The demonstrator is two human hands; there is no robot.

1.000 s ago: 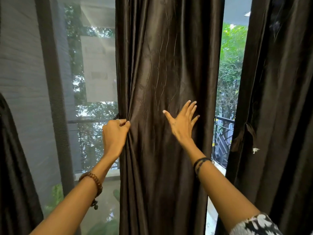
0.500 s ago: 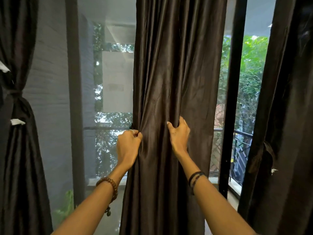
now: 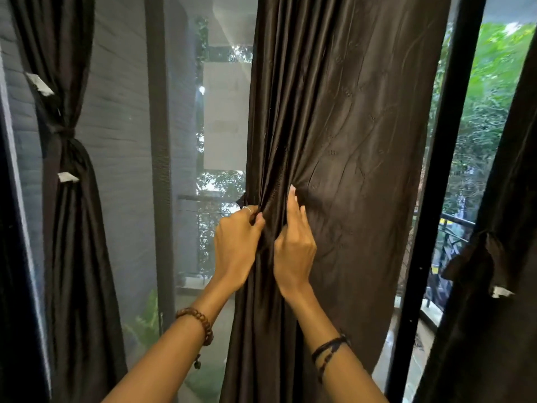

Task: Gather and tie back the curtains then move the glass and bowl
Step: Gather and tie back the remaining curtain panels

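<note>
Dark brown satin centre curtain bunched at mid-height by both hands.
L hand is clenched on gathered left-edge folds; R hand just beside it, fabric pinched, index finger extended upward. Glass & bowl unseen.

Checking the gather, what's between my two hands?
In the head view, bunched folds of the middle curtain lie between left hand and right hand.

Dark brown satin curtain at both hands, faint embroidered squiggle pattern right of the right hand. Left-wrist bracelet brown wooden beads; right-wrist bands black. Tied curtain far left of the left hand dark brown, white tags. Foliage far right green.
</note>
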